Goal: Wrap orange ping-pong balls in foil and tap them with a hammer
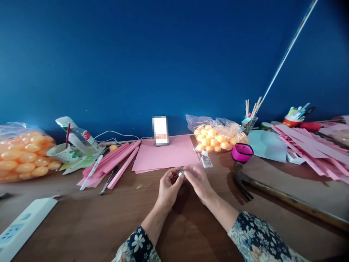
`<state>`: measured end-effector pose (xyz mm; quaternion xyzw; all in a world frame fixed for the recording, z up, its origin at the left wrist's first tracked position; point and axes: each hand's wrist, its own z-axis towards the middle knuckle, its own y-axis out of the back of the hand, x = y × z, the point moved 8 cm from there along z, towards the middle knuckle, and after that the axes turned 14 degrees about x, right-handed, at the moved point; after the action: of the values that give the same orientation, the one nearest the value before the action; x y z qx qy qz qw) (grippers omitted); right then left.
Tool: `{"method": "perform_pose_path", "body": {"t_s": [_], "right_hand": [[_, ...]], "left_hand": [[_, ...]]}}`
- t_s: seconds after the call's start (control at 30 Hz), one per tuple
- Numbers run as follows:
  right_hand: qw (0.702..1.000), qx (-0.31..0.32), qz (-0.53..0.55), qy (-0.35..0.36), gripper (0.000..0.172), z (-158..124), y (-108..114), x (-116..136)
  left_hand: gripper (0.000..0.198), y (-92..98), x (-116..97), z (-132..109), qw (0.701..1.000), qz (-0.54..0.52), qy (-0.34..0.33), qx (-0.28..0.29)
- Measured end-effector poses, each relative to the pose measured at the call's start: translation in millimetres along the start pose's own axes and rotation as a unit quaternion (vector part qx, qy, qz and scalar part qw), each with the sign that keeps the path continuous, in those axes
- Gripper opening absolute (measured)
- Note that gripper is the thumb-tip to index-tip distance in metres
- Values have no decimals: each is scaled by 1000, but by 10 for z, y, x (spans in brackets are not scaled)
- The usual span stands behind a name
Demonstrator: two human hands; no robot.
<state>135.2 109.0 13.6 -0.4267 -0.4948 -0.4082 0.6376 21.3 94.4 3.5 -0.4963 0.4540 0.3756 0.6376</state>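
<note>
A small shiny silver object [180, 173], rounded and too small to name, is between my two hands above the table. My left hand [168, 187] is closed, with thumb and fingertips pinching it. From the other side my right hand [200, 183] meets it with the thumb tip; its fingers are bent, partly blurred, and also look closed on it. Just beyond the hands lie pink paper sheets [163, 160]. A small clear-and-white packet [206, 160] rests near my right fingers.
Right: a hammer [286, 202] and magenta band [242, 153]. Behind: a bag of orange plastic eggs [212, 138]. Left: another egg bag [27, 156], paper cup [62, 153], tilted bottle [81, 138], pink strips [114, 160], pens and power strip [27, 225]. A blue wall [136, 65] stands behind.
</note>
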Motion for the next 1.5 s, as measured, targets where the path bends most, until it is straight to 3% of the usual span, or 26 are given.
{"method": "perform_pose_path", "body": {"t_s": [0.17,0.37,0.53,0.63,0.77,0.83,0.93,1.0,1.1,1.17,1.3,1.5], "right_hand": [[1000,-26,-13,5,20,-9,33,37],[999,-4,-13,30,20,13,8,18],[993,-15,-100,57,21,4,23,131],[980,-37,-181,74,20,-124,40,321],[959,-11,-273,70,19,-484,81,547],[937,-8,-341,76,19,-712,215,654],[873,-52,-475,98,19,-1025,627,838],[811,-94,-569,97,20,-1179,987,948],[705,-100,-702,26,27,-1285,1500,958],[653,-95,-751,-26,32,-1327,1780,899],[631,-48,-766,-111,35,-1361,2039,640],[608,-42,-781,-136,34,-1359,1976,529]], "left_hand": [[32,-24,8,4,1000,-26,12,6],[33,-8,25,21,999,-53,11,4],[35,23,32,32,998,-61,-1,1],[42,47,37,12,997,-71,1,-7],[48,60,9,-28,999,-47,0,-17],[47,47,9,-33,999,-39,5,-14],[45,32,28,-27,999,-38,15,-15],[45,32,22,-24,999,-33,15,-19],[49,22,-11,-28,1000,-11,16,-15],[53,15,-34,-36,1000,-1,14,-10],[55,21,-40,-44,1000,3,8,-11],[52,25,-67,-53,1000,19,10,-21]]}}
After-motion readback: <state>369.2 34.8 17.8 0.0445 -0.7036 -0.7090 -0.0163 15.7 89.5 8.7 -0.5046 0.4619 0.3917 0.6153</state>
